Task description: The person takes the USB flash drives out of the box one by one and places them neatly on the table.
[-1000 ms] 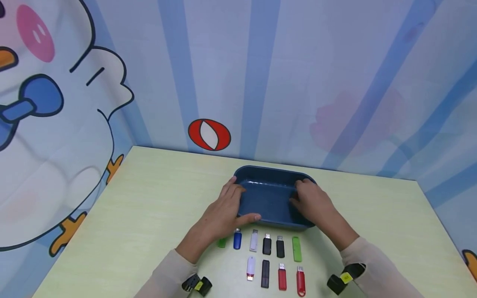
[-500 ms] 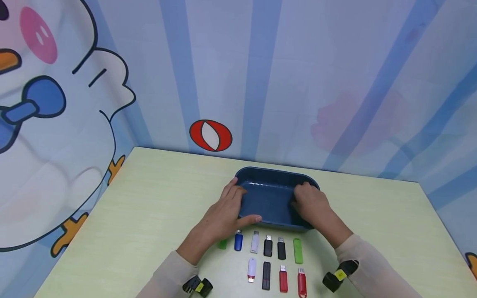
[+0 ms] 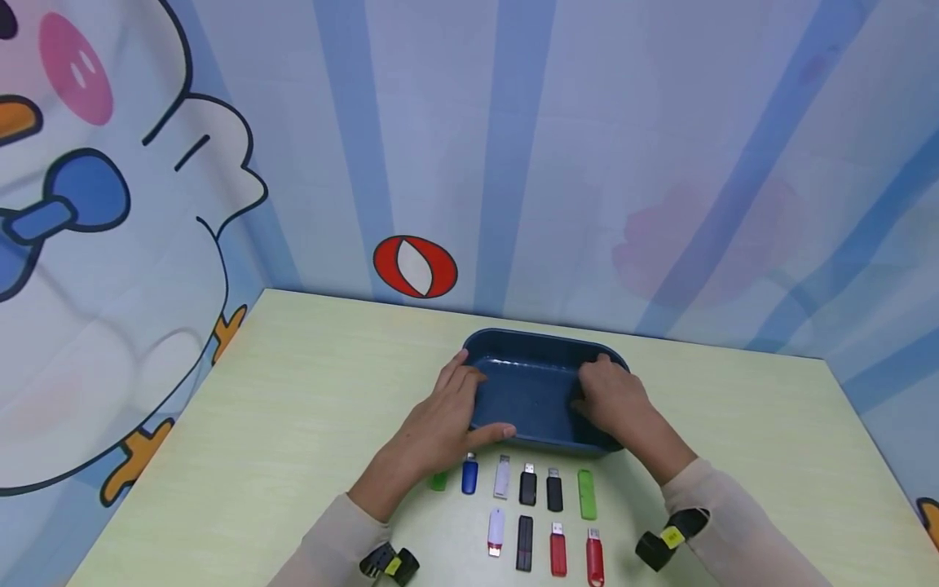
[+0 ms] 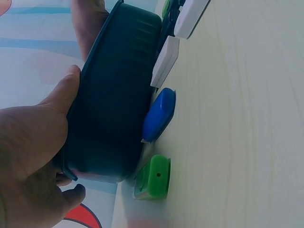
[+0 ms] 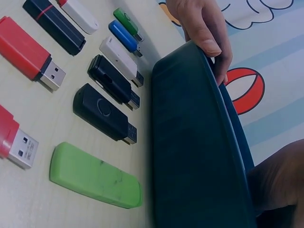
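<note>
A dark blue plastic basin (image 3: pixel 524 399) with rounded corners stands on the table, nothing visible lying in it. My left hand (image 3: pixel 440 403) holds its left end, fingers over the left rim and thumb along the near rim. At the right end my right hand (image 3: pixel 612 395) grips the wall; its thumb is inside and the other fingertips are hidden. Right in front of the basin lies a row of USB sticks, among them a blue one (image 3: pixel 469 474), a black one (image 3: pixel 553 491) and a green one (image 3: pixel 587 494). Another green USB stick (image 4: pixel 154 176) is partly covered by my left hand in the head view.
A nearer row holds a white-and-red USB stick (image 3: pixel 495 531), a long black one (image 3: pixel 524 544) and two red ones, one of them (image 3: pixel 595 558) at the right. The pale table (image 3: pixel 315 391) ends at a blue striped cartoon backdrop (image 3: pixel 572 163).
My right wrist has shifted slightly left over the last second. Both hands keep their places on the basin, and the USB sticks lie as before.
</note>
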The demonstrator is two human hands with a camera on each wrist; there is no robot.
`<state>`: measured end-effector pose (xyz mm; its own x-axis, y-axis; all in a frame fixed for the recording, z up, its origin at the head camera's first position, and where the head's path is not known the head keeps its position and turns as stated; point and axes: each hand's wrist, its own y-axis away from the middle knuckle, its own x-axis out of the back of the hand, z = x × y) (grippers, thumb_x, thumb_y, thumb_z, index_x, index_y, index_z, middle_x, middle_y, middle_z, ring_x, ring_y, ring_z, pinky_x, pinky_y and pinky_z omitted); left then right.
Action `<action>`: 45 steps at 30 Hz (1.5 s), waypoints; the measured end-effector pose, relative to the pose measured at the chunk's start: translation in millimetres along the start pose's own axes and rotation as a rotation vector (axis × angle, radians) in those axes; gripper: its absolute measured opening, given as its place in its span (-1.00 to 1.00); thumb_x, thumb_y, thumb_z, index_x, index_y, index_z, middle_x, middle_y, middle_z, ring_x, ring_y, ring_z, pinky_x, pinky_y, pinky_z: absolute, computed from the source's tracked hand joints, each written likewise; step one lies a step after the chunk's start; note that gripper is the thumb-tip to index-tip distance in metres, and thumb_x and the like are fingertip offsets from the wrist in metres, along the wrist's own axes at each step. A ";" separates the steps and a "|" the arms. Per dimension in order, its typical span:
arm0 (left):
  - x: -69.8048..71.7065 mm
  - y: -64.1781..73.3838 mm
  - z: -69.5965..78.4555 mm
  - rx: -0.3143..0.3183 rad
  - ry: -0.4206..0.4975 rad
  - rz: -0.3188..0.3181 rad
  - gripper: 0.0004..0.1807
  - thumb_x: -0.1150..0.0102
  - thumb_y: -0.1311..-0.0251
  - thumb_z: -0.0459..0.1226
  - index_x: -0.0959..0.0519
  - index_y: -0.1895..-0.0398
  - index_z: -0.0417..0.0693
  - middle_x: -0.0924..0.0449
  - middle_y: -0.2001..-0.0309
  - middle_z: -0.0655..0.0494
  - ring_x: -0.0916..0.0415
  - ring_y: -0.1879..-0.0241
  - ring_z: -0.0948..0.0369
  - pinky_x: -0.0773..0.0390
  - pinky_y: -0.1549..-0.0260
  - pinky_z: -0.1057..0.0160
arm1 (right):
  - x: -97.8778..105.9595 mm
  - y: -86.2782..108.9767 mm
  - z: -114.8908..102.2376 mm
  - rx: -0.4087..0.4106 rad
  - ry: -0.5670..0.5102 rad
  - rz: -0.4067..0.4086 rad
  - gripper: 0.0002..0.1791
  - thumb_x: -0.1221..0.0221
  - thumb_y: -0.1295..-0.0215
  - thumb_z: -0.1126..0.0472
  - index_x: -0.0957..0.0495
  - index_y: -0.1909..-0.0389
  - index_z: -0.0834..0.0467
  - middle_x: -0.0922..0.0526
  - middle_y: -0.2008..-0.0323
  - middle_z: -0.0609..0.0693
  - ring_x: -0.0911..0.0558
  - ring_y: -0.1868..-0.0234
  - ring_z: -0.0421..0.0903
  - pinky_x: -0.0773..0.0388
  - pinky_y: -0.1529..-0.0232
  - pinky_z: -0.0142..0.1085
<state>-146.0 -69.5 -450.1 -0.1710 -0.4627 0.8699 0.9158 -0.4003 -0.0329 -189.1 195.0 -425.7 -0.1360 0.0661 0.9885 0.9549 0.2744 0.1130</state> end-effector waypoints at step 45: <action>0.5 -2.4 -1.6 -0.029 -0.034 0.005 0.00 -0.22 -0.34 0.34 -0.33 -0.52 -0.25 -0.37 -0.50 -0.12 0.24 -0.74 0.02 -0.42 -0.49 0.01 | 19.1 32.7 -42.2 0.094 -0.043 0.211 -0.46 -0.59 -0.13 0.03 -0.66 0.02 0.28 -0.61 0.17 0.15 -0.56 0.31 -0.06 -0.68 0.37 -0.18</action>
<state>-149.0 -70.0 -450.3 -0.1537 -0.4378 0.8858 0.9056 -0.4210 -0.0509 -149.3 164.8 -398.8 0.0513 0.1720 0.9838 0.9349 0.3382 -0.1078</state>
